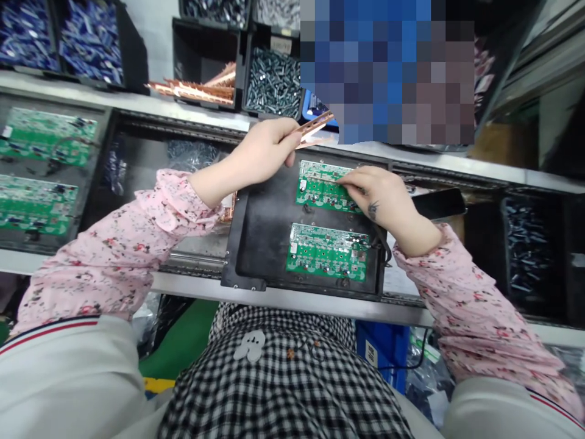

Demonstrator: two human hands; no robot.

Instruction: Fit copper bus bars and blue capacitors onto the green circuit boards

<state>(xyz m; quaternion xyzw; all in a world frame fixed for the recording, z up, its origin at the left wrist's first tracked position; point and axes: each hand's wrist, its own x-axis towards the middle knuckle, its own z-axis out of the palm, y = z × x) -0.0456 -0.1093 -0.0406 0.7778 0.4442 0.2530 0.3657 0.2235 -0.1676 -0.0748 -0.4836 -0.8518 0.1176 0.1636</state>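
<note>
Two green circuit boards lie in a black tray (265,238), the upper board (315,192) behind the lower board (328,251). My left hand (265,149) is closed round copper-coloured strips (315,125), which stick out to the right above the tray's back edge. Over the upper board, my right hand (377,195) is closed, its fingertips pinching one end of a thin copper-coloured strip (322,178) that lies along the board.
At the back stand a bin of copper strips (205,36) and a bin of dark metal parts (274,82). More boards (36,204) sit at the left. A black phone (439,203) lies right of my right hand. A pixelated area covers the upper right.
</note>
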